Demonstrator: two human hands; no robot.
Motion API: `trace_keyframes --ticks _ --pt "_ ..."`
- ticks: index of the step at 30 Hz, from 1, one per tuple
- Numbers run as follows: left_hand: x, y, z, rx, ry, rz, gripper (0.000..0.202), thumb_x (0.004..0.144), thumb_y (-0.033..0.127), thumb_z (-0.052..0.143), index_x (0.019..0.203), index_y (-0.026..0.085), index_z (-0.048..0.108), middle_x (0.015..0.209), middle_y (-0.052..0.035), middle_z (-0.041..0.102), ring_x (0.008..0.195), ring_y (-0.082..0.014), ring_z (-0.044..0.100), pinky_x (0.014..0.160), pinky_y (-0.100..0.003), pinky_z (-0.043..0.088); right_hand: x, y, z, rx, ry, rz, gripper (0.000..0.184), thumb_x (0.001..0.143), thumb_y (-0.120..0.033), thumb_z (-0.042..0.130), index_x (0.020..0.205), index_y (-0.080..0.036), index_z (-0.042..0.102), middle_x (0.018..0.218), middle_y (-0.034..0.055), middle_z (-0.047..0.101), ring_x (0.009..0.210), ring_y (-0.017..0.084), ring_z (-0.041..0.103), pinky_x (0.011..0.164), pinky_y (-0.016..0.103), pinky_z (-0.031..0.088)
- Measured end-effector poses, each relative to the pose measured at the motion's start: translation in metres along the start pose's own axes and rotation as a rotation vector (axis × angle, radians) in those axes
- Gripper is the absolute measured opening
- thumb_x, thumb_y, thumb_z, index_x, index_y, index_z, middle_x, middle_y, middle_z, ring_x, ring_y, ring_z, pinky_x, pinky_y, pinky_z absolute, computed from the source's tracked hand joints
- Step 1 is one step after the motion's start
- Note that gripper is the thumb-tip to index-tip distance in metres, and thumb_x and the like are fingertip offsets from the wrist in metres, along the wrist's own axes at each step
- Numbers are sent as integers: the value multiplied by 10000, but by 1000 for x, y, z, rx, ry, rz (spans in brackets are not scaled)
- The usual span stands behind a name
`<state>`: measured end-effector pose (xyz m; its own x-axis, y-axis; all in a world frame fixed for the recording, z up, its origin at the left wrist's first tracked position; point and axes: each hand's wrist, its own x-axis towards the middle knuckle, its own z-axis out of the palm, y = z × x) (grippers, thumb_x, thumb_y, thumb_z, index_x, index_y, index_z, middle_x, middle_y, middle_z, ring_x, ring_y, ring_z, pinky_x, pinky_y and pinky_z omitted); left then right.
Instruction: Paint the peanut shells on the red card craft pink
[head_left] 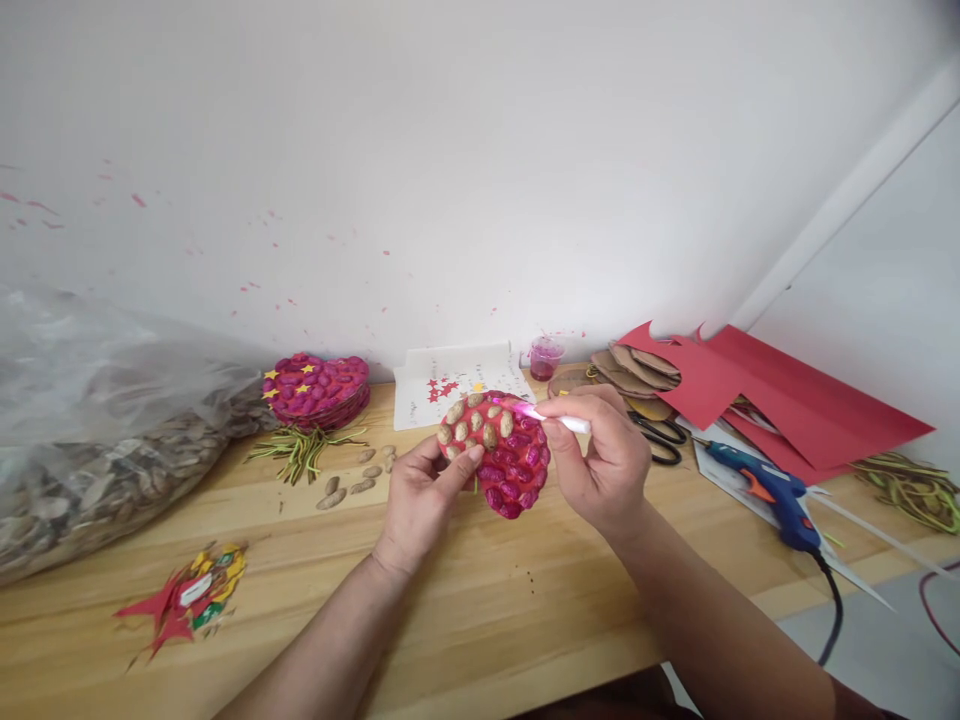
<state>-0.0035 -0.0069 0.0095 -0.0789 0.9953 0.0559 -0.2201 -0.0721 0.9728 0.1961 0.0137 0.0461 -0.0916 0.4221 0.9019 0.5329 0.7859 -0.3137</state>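
Observation:
My left hand (pixel 420 495) grips the lower left edge of a red disc (pixel 497 465), with the thumb on its front. Beige, peanut-like shells cover its left part, while those on the right and bottom are painted magenta. In my right hand (pixel 600 455), a white-handled paintbrush (pixel 566 418) is pinched between thumb and fingers. Its pink tip touches, or almost touches, the disc's upper edge. Behind the disc stands a small clear cup (pixel 546 358) with magenta paint. Several loose shells (pixel 364 485) lie on the table left of the disc.
At the left are a big plastic bag of shells (pixel 150 480), finished magenta discs (pixel 319 390) with yellow stars, and green strips (pixel 304 450). White paper (pixel 416 385) carries small stars. Rightward lie red card (pixel 795 400), cardboard discs (pixel 637 365), black-handled scissors (pixel 660 440) and a blue glue gun (pixel 780 490).

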Motion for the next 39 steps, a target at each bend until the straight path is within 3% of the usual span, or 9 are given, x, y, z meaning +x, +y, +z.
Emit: trace_keyframes --ticks 39 --pt "1 -4 -1 31 -21 45 357 755 467 896 832 135 788 785 -59 752 653 -162 618 632 -285 558 1 -3 2 -24 -22 -45 184 936 -106 669 1054 -242 707 887 20 759 855 196 647 805 388 542"
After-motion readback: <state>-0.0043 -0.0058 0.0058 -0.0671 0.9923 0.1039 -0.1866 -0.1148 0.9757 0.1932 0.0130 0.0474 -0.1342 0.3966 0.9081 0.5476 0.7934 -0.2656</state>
